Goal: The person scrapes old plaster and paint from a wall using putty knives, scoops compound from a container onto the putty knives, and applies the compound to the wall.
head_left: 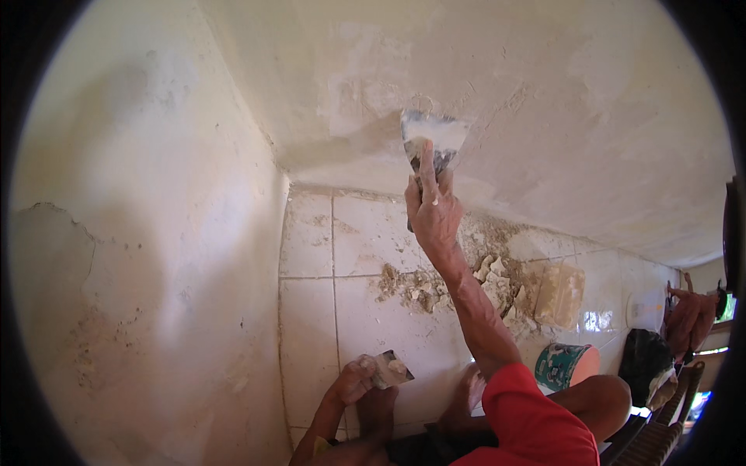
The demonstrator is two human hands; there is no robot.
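My right hand (435, 210) reaches up and grips a wide putty knife (435, 133) by its dark handle, with the index finger stretched along the blade. White filler coats the blade, which lies against the patched wall (544, 116) ahead. Low down on the left, my left hand (355, 379) is closed on a smaller scraper (391, 368) whose square blade carries a lump of white filler. That scraper is held above the floor tiles, close to my foot.
Broken plaster chips (489, 281) and dirt lie along the wall's foot on white floor tiles (303, 311). Right of them are a dusty tan block (559, 295), a green-labelled bucket (566, 365) and a black bag (646, 361). Another person (691, 314) is at the far right. A cracked wall (140, 272) stands left.
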